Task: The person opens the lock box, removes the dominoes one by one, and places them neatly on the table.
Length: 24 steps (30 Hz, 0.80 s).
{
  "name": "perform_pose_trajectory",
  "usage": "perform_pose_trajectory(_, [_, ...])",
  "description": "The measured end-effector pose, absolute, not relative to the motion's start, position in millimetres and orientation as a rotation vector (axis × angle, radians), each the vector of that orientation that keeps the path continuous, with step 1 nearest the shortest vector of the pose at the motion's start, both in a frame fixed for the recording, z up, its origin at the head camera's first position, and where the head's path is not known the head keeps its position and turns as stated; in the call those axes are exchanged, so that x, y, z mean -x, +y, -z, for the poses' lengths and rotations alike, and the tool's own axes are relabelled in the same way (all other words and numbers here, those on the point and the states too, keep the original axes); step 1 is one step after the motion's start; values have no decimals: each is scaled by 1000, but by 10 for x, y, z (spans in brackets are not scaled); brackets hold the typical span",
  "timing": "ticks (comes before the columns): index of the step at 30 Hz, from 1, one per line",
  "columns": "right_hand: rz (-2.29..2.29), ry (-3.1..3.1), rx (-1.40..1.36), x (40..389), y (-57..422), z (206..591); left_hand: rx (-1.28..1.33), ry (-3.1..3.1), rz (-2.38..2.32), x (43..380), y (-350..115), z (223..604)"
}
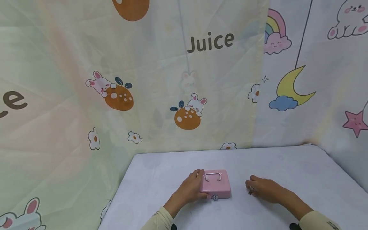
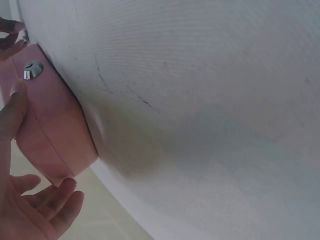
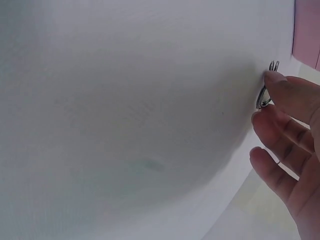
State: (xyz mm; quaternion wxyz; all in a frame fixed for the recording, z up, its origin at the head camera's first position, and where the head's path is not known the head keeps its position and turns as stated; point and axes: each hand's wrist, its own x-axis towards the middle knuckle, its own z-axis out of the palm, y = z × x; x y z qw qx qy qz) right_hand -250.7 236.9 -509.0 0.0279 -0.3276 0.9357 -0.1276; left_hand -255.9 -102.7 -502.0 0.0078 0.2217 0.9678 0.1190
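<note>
A pink cash box [image 1: 215,184] with a folding metal handle [image 1: 213,175] on its lid sits flat on the table. Its silver lock [image 2: 33,69] faces the front, the keyhole showing in the left wrist view. My left hand [image 1: 189,187] holds the box by its left side, thumb along the front below the lock and fingers at the far left corner. To the right of the box, my right hand [image 1: 265,190] pinches small metal keys [image 3: 261,96] between thumb and forefinger, close over the table. The fingers partly hide the keys.
The white-covered table [image 1: 161,167] has its far edge against a printed curtain [image 1: 155,64] with oranges, rabbits and flowers. A second white curtain [image 1: 322,121] with a moon and a star hangs along the right side.
</note>
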Motion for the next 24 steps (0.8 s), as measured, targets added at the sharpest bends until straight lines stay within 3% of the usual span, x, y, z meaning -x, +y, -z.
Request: perform_pose_trajectory(24, [477, 2829, 1002, 2535, 2408, 5113, -678, 3037, -321, 2570, -1009, 5065])
